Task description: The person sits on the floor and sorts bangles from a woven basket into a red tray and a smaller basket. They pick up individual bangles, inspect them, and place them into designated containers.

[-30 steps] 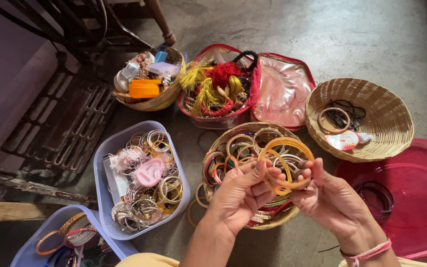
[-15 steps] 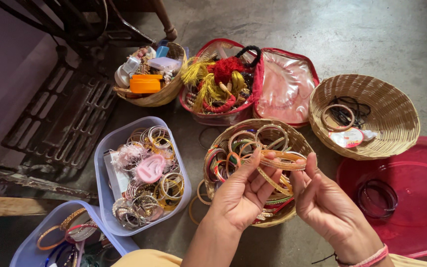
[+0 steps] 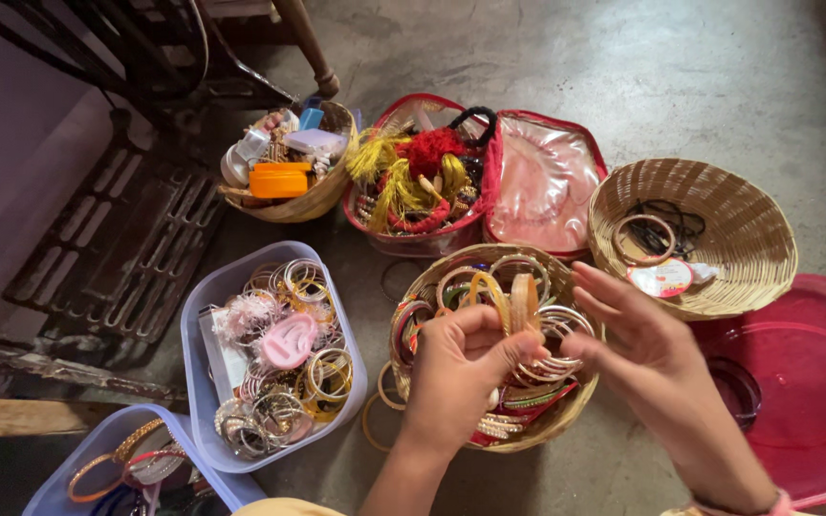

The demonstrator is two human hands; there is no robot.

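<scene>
Where baskets crowd: bangles (image 3: 518, 304) in hands (image 3: 456, 368).

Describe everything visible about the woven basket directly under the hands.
The woven basket is round, of tan cane, resting on the grey floor between a plastic tub and a red lid. It is heaped with bangles in gold, orange, green and red. The left hand hovers above it holding orange bangles; the right hand hovers alongside.

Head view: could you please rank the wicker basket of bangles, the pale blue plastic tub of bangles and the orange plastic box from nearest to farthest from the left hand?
1. Wicker basket of bangles, directly beneath the left hand.
2. Pale blue plastic tub of bangles, to the left on the floor.
3. Orange plastic box, up and left, in another wicker basket.
</scene>
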